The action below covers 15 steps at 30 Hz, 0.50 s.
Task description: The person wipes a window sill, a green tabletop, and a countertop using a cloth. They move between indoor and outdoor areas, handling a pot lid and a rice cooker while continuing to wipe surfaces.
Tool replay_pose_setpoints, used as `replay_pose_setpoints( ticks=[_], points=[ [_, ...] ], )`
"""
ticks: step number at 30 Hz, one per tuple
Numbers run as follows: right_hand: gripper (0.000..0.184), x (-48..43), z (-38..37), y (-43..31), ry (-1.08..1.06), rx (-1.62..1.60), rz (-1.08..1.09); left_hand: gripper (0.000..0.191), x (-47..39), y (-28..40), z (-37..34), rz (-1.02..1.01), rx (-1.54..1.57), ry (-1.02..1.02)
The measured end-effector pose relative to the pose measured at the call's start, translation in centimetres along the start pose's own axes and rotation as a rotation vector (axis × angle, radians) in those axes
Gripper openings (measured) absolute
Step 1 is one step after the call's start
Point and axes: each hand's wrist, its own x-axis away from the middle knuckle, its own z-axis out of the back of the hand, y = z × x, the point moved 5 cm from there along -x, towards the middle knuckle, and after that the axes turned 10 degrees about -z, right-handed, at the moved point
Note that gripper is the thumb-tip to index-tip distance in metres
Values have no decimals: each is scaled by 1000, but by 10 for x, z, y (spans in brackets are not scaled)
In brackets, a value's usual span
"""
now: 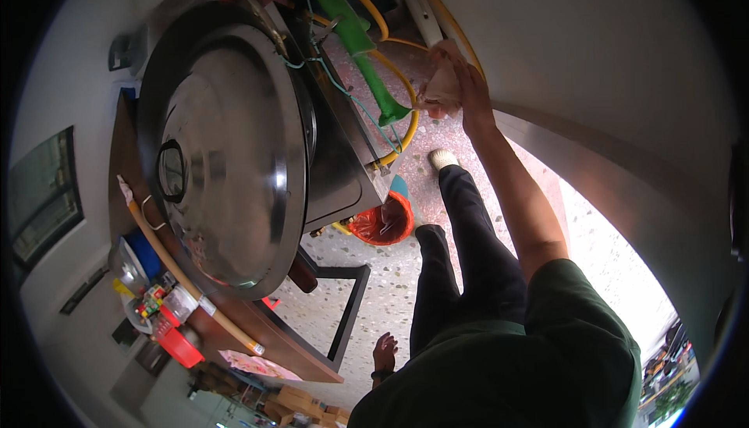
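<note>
My right hand (474,97) is stretched out at the upper right, its fingers closed on a crumpled pinkish cloth or thin bag (443,80); which one I cannot tell. Close by on its left hangs a long green item (366,59), perhaps plastic or fabric, beside a thin teal cord (345,91). My left hand (384,351), with a dark band at the wrist, is low beside my body, its fingers apart and nothing seen in it. A large domed stainless steel lid (234,159) with a dark handle fills the left, above a metal cabinet or stove (339,176).
A yellow hose (412,129) curves over the speckled floor. A bin with a red liner (383,220) stands by the metal unit's corner. The brown table (281,337) holds a long cardboard tube (187,281) and a red plastic basket (178,346). A pale wall (603,36) rises at the right.
</note>
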Motion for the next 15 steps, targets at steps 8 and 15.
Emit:
replay_pose_setpoints(
  ticks=[8, 15],
  points=[
    [36, 49, -5, -2, -105, 191, -85, 34, -23, 220, -102, -669, -421, -89],
    [35, 106, 50, 57, -110, 451, -338, 61, -80, 437, -222, -1180, -226, 67]
  ],
)
